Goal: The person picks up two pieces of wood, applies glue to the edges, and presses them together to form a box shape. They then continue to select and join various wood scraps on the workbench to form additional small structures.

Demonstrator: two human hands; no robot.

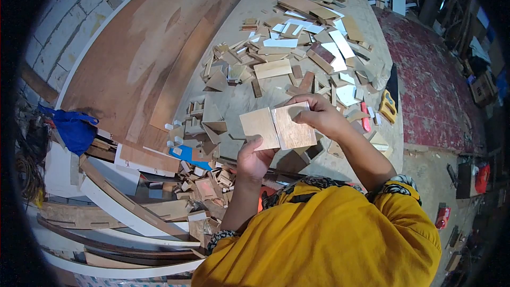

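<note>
Two light wooden boards meet edge to edge in front of my chest, above the table's near end. My left hand [254, 158] grips the left wooden board [258, 127] at its lower corner, thumb on its face. The right wooden board [294, 126] is pinched in my right hand [317, 114], thumb on the front and fingers behind the top edge. A narrow seam runs between the boards. Just left of them, small wooden pieces [213, 122] stand on the worktable [244, 16].
Wood offcuts [273, 69] are heaped across the worktable. A yellow-handled tool [388, 107] and a red-handled tool [365, 117] lie at its right edge. A large plywood sheet [127, 48] leans at the left. Below it are curved wooden strips [127, 207] and a blue bag [74, 130].
</note>
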